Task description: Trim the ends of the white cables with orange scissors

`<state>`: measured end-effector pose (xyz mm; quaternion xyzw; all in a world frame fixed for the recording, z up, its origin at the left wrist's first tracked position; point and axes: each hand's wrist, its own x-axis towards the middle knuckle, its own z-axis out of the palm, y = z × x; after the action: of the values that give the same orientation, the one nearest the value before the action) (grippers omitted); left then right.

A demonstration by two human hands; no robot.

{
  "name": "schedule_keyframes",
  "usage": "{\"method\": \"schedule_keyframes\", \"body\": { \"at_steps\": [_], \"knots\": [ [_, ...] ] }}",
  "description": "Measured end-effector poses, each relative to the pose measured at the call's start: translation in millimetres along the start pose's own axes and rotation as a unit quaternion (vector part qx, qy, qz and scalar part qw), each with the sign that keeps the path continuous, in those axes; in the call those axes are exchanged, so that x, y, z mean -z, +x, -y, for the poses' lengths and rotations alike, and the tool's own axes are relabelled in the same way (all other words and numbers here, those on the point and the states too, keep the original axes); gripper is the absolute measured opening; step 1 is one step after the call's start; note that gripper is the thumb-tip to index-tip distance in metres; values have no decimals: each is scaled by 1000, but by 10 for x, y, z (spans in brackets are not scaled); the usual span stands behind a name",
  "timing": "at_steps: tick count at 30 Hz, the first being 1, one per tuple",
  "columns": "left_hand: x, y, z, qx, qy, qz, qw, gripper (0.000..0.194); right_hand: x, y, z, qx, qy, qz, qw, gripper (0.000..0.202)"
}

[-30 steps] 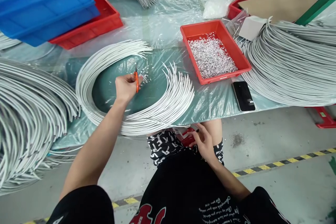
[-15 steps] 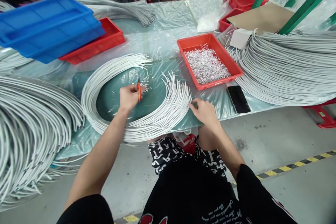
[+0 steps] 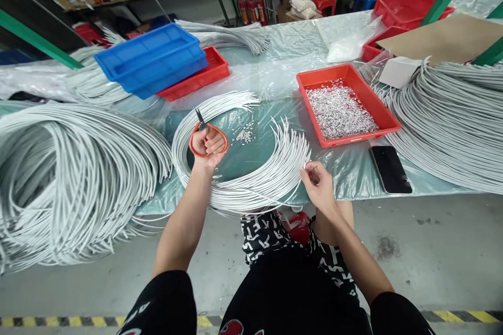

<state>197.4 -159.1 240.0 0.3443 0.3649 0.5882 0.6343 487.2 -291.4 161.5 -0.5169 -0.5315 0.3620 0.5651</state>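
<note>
My left hand (image 3: pixel 210 146) is closed around a pair of scissors (image 3: pixel 201 118) with orange loop handles and short dark blades pointing up and away. It hovers over the left side of a curved bundle of white wires (image 3: pixel 251 188) lying on the table. My right hand (image 3: pixel 320 184) pinches at the bundle's right-hand ends, thumb and finger on the tip of a white wire (image 3: pixel 306 159). Inside the curve, small pale bits (image 3: pixel 245 136) lie scattered on the green surface. A red tray (image 3: pixel 387 128) behind my right hand holds many small shiny pieces.
A black phone (image 3: pixel 391 169) lies near the table edge. Large wire bundles rest at the left (image 3: pixel 90 167) and the right (image 3: pixel 463 120). Blue trays (image 3: pixel 153 57) sit stacked on a red tray (image 3: pixel 217 68). Cardboard (image 3: pixel 448 39) and a plastic bag (image 3: pixel 349 44) are farther back.
My left hand has turned and lifted away from the scattered bits, so the scissors now point up. My right hand remains at the wire ends. The camera view has swung left.
</note>
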Motion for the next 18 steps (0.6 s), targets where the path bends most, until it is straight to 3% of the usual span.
{"method": "schedule_keyframes", "body": {
  "at_steps": [7,13,18],
  "knots": [
    [218,33,8,-22,-7,42,999,58,17,4,-38,-42,141,-12,989,26],
    [485,48,22,-33,27,7,999,60,48,41,-31,-68,193,-7,979,33],
    [521,43,18,-6,79,-10,997,77,69,36,-15,-72,203,-19,976,32]
  ]
}}
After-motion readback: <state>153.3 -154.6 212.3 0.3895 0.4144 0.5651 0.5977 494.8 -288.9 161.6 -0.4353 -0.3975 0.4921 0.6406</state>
